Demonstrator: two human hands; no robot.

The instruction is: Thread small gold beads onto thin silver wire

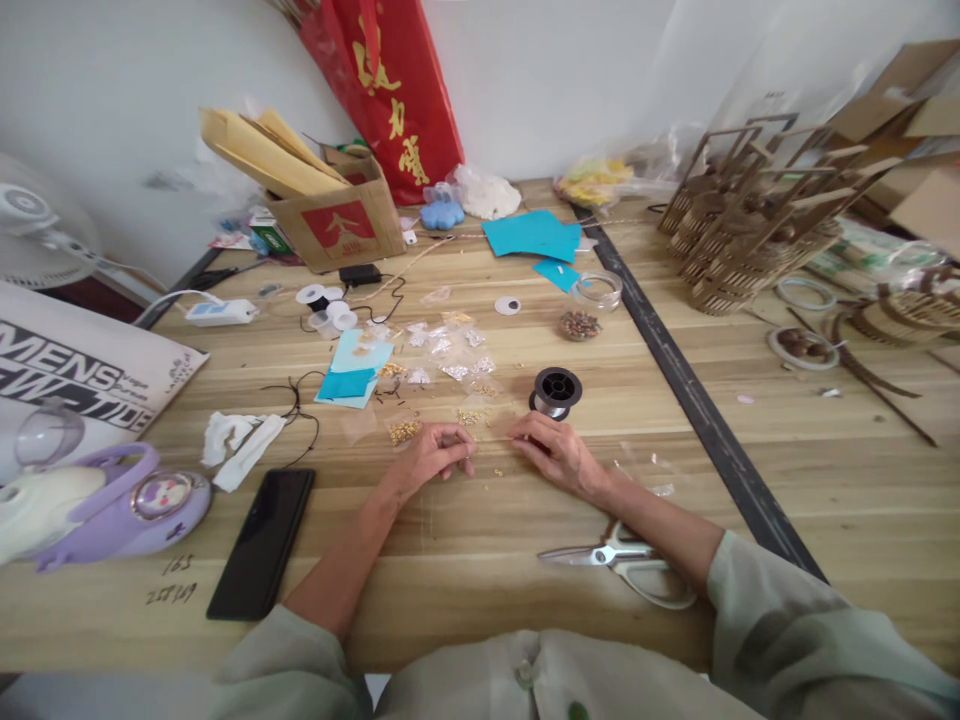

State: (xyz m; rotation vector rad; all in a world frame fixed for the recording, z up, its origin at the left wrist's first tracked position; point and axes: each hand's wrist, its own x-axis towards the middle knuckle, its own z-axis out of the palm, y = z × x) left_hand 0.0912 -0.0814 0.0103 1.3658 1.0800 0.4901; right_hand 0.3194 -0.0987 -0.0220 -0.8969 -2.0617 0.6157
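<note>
As gold beads [405, 431] lay loose left of the spool [558, 388], work seemed unfinished, with left hand [435, 452] and right hand [553, 454] curled, any pinched thing unclear.

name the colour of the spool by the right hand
The spool is black, clearest in the head view.

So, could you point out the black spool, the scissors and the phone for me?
Black spool [558, 388]: head view, on the middle of its top disc.
Scissors [603, 555]: head view, at the pivot.
Phone [261, 545]: head view, middle of its dark screen.
</note>
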